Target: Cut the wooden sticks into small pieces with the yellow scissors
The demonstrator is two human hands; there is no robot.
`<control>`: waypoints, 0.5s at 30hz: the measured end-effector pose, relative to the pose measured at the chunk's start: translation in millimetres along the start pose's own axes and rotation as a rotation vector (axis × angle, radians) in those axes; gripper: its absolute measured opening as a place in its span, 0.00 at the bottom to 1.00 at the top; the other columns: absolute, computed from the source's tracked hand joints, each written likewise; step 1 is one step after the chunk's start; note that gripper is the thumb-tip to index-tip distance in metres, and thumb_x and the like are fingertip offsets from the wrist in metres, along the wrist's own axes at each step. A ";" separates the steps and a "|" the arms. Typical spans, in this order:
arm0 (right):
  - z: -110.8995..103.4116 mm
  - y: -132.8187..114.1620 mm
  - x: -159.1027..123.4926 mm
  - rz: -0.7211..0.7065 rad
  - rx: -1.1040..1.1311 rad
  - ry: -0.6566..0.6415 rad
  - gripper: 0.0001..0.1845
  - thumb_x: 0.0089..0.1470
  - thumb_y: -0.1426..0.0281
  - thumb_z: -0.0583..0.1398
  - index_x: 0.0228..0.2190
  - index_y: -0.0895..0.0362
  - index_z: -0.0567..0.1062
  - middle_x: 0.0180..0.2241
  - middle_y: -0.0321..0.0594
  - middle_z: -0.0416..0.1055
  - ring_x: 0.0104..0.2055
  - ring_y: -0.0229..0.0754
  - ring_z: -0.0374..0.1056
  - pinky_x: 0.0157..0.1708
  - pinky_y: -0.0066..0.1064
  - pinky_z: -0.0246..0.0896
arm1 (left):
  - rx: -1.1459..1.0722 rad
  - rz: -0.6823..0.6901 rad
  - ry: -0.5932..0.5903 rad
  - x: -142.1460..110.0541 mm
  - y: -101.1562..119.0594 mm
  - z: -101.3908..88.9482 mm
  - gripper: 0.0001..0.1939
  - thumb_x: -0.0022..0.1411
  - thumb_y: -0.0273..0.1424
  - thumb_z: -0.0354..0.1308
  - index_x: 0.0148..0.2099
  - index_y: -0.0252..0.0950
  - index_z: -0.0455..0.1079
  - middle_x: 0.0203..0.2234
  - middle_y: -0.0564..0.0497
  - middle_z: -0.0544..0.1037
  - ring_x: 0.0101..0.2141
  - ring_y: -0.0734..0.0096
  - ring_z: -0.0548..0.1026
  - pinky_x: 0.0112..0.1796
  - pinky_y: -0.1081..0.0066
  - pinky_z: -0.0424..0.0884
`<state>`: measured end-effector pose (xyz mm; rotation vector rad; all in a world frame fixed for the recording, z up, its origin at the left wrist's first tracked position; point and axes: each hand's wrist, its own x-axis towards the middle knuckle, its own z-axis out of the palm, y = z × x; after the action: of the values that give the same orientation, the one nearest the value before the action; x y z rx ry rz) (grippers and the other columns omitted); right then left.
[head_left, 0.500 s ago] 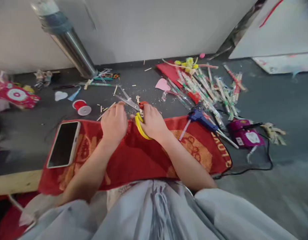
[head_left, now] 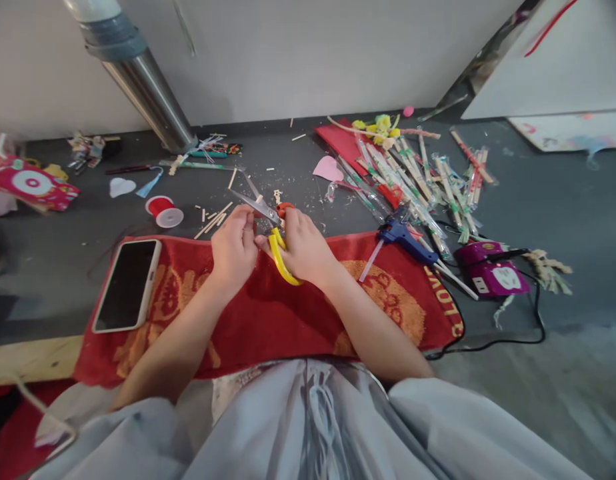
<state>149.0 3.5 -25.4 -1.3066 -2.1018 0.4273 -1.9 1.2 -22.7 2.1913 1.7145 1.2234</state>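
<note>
My right hand [head_left: 303, 248] grips yellow-handled scissors [head_left: 268, 223], whose metal blades point up and left over the dark floor. My left hand [head_left: 234, 248] sits right beside it, fingers curled in a pinch at the blades, holding something small that I cannot make out. Both hands hover over the far edge of a red and orange towel [head_left: 268, 313] spread across my lap. Short wooden stick pieces [head_left: 213, 219] lie on the floor just beyond my left hand.
A phone [head_left: 127, 285] lies on the towel's left end. A red thread spool [head_left: 163, 211], a blue glue gun [head_left: 403, 237], a purple device with a black cable [head_left: 491, 273], a pile of wrapped chopsticks [head_left: 413, 177], a pink heart [head_left: 327, 168] and a metal pipe [head_left: 143, 87] surround the hands.
My left hand has shifted slightly right, closer to the scissor blades, and its fingers have curled into a pinch. The right hand and scissors have barely moved.
</note>
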 end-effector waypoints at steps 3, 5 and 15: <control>-3.5 1.2 1.2 0.012 -0.026 -0.005 0.33 0.61 0.45 0.47 0.45 0.63 0.65 0.44 0.57 0.69 0.50 0.56 0.67 0.54 0.48 0.62 | 0.055 0.029 -0.036 2.9 -2.1 -4.0 0.16 0.71 0.35 0.40 0.40 0.36 0.68 0.31 0.50 0.76 0.31 0.71 0.75 0.35 0.72 0.69; -5.8 1.7 1.9 0.025 -0.034 -0.026 0.34 0.61 0.45 0.47 0.46 0.64 0.65 0.45 0.58 0.69 0.51 0.56 0.67 0.54 0.48 0.61 | 0.110 0.039 -0.062 4.0 -3.8 -6.3 0.16 0.70 0.34 0.40 0.41 0.36 0.69 0.31 0.50 0.77 0.32 0.70 0.75 0.35 0.72 0.69; -15.5 -2.0 2.3 0.090 0.062 -0.130 0.31 0.61 0.46 0.50 0.46 0.62 0.67 0.43 0.53 0.72 0.49 0.52 0.70 0.50 0.43 0.62 | 0.348 0.058 -0.133 6.8 -7.6 -11.9 0.18 0.63 0.28 0.41 0.50 0.37 0.69 0.34 0.47 0.80 0.33 0.64 0.78 0.32 0.70 0.68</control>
<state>157.0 3.8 -11.8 -1.3738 -2.1231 0.6263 -15.0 5.2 -15.2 2.4606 1.9422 0.8155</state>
